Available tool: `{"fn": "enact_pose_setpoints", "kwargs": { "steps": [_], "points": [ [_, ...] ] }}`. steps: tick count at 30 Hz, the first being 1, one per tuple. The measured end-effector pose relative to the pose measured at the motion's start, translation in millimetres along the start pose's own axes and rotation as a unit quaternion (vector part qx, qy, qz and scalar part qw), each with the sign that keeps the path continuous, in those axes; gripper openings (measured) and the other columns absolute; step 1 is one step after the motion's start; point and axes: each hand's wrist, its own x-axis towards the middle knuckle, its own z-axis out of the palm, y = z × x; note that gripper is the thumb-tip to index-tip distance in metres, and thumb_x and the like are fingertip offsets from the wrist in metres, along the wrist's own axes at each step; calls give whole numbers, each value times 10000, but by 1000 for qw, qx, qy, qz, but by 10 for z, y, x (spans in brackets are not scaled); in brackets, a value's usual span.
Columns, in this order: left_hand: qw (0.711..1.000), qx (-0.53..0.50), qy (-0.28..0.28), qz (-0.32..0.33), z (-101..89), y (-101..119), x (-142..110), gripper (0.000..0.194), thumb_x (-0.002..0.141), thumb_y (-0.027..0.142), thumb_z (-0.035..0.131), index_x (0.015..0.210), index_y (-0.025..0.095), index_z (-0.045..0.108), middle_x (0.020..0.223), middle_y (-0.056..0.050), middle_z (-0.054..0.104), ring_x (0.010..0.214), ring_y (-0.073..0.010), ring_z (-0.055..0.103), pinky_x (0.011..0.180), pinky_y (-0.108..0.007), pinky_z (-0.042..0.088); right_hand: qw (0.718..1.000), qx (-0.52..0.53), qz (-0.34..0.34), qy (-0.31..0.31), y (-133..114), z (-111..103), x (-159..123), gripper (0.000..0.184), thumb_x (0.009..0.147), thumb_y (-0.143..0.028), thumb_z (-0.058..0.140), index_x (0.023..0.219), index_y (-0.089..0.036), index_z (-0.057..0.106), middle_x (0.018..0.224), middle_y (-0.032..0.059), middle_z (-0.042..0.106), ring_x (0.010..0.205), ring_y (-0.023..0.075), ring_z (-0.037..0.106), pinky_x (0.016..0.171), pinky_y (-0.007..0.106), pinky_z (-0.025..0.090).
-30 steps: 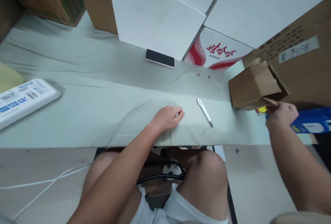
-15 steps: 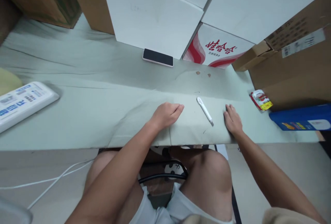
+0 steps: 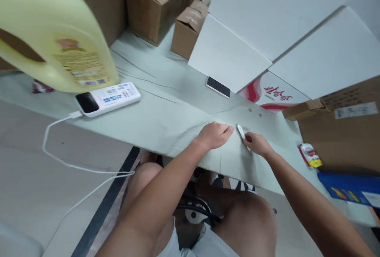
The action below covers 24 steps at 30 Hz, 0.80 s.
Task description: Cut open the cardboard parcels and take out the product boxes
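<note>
Resting on the pale table (image 3: 157, 122) near its front edge, the left hand (image 3: 214, 135) is curled closed; I cannot tell whether anything sits inside it. Just to its right, the right hand (image 3: 257, 143) pinches a white knife (image 3: 240, 131) between thumb and fingers. The knife's long axis runs aslant, mostly away from the person: its rounded end points to the far side and slightly left, the other end back toward the front edge and slightly right. The hand partly covers that near end, and whether the blade is out cannot be told. Beyond the knife lie two brown scraps (image 3: 250, 110); farther off, a phone (image 3: 218, 87) lies at the foot of white boxes (image 3: 228, 51).
</note>
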Motion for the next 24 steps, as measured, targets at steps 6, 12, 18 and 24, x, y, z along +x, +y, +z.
{"fn": "enact_pose_setpoints", "kwargs": {
  "steps": [6,12,18,24],
  "points": [
    [998,-35,35,-37,-374,-37,-186,474,1055,416,362,727,203,630,762,-62,686,772,-212,613,663,-332,288,986,30,-156,44,-1428,-358,682,46,746,-233,513,758,-211,552,706,19,625,692,173,570,664,277,430],
    [995,-66,48,-60,-554,-167,-223,484,1059,439,361,684,212,568,728,-53,671,761,-218,630,684,-338,335,968,46,-200,144,-2872,-683,1575,200,854,-252,523,956,-168,673,922,110,701,948,281,664,898,411,524],
    [988,-103,69,-90,-733,-376,-245,504,1052,455,352,620,224,469,605,-47,580,668,-222,592,622,-360,312,961,50,-156,223,-3665,-974,2217,442,934,-212,544,1338,-48,620,1486,236,497,1306,387,627,1100,574,475],
    [973,-174,97,-119,-881,-469,-210,499,1047,445,343,601,225,381,586,-26,518,645,-200,524,632,-348,292,962,-6,-169,213,-3803,-1130,2432,776,985,-461,247,1392,154,487,1582,352,318,1397,459,502,1068,465,445]
  ]
}}
